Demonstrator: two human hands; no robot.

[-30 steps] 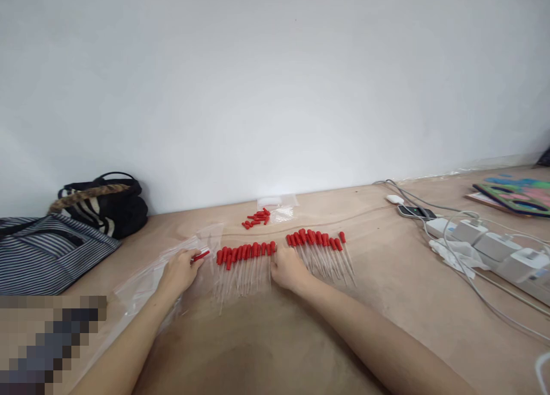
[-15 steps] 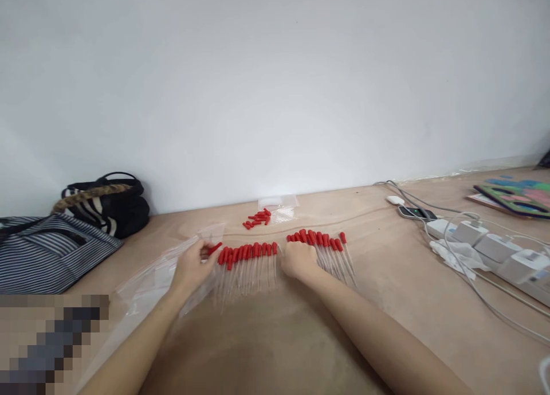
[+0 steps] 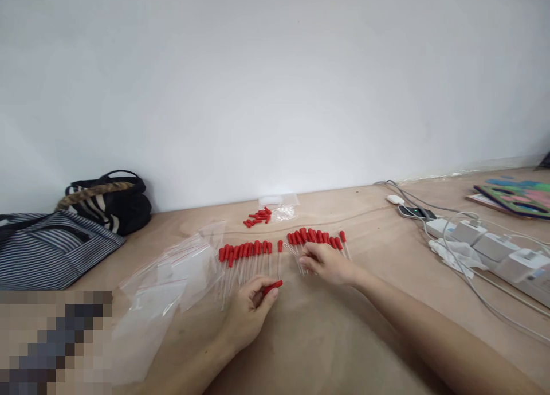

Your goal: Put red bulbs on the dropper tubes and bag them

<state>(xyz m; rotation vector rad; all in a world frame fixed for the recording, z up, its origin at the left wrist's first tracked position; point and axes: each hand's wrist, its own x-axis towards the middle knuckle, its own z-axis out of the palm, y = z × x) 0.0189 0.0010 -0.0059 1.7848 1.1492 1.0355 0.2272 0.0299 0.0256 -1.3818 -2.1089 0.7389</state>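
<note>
My left hand (image 3: 251, 309) is closed around a red rubber dropper bulb (image 3: 275, 286), low in front of the left row. Whether more bulbs are inside that hand is hidden. My right hand (image 3: 324, 262) pinches a clear glass dropper tube (image 3: 292, 249), its bare end pointing up and left. Left of it lies a row of glass droppers with red bulbs (image 3: 247, 250), one dropper (image 3: 280, 246) slightly apart. Another row of red-bulbed droppers (image 3: 311, 235) lies behind and partly under my right hand.
Loose red bulbs (image 3: 259, 216) lie at the back beside a small clear bag (image 3: 286, 211). Clear zip bags (image 3: 154, 303) spread over the left. Farther left are striped bags (image 3: 60, 251). A power strip with white chargers (image 3: 498, 249) and cables occupies the right.
My left hand has moved right and nearer with the bulb. My right hand has drawn right from the gap between the rows, with the tube's bare end now showing.
</note>
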